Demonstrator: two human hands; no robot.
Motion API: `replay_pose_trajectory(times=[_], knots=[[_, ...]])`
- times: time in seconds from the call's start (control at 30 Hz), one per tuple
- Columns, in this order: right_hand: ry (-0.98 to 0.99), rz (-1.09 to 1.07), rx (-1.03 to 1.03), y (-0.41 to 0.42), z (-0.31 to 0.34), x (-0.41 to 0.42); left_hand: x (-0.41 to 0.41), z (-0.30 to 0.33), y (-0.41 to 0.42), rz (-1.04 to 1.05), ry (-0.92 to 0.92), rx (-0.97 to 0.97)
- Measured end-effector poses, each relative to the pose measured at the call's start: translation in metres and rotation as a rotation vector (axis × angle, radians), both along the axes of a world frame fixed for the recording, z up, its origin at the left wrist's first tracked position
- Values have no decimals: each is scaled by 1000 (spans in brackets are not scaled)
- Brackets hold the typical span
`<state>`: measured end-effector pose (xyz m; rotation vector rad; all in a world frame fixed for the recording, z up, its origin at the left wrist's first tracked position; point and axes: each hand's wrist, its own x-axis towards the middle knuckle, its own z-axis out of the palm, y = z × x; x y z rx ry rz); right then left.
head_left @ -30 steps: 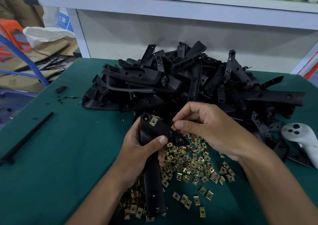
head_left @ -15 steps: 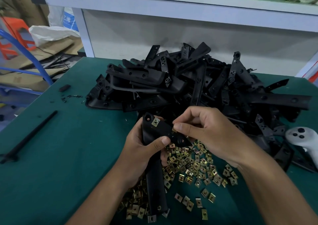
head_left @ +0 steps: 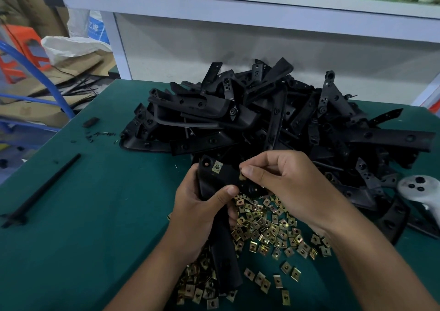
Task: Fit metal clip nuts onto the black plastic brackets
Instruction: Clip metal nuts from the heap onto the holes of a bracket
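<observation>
1. A black rod (head_left: 42,189) lies on the green table (head_left: 95,239), well left of the held bracket (head_left: 219,191).
2. The left hand (head_left: 197,213) grips the bracket's middle, thumb across its face, fingers wrapped behind.
3. The bracket stands tilted over the table; one clip nut (head_left: 217,167) already sits near its top end.
4. The right hand (head_left: 283,184), just right of the bracket, pinches a second nut (head_left: 242,176) between thumb and forefinger against the bracket's edge.
5. Loose nuts (head_left: 269,234) lie scattered below and right of the bracket.
6. The bracket pile (head_left: 262,117) lies behind it.
7. A white controller (head_left: 419,189) rests far right.
</observation>
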<state>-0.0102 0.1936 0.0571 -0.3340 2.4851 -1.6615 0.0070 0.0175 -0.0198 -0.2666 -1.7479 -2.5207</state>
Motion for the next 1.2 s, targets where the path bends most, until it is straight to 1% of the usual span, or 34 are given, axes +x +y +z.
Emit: replay_pose_trajectory(times=[0.07,0.2,0.33,0.4,0.5,0.57,0.67,0.77,0.9,1.03,1.1,1.13,1.2], knots=[[5,-42,0,-3,-4,-1,1,1,3,35,6,5],[12,-94,-68,-16,-11,2,-1,1,2,101,8,1],[59,-23,-53,-15,-10,1,-2,0,-1,76,-10,2],[36,56,-20,-9,-8,-1,-4,-2,-2,75,-23,19],[20,142,91,-3,-7,-3,-6,-3,-5,64,-28,3],[51,128,156,2,-4,-2,-4,-1,-4,12,-38,7],[91,70,137,15,5,12,3,9,-1,-8,-8,-29],[139,-32,106,36,10,46,17,26,10,36,51,-171],[192,-255,50,79,11,110,47,44,51,-65,150,-346],[210,-542,53,130,5,194,84,51,116,-295,248,-426],[204,-680,56,153,5,243,105,51,155,-453,315,-474],[207,-749,59,162,5,267,117,50,175,-546,325,-470],[218,-913,93,180,4,321,148,42,216,-748,299,-397]])
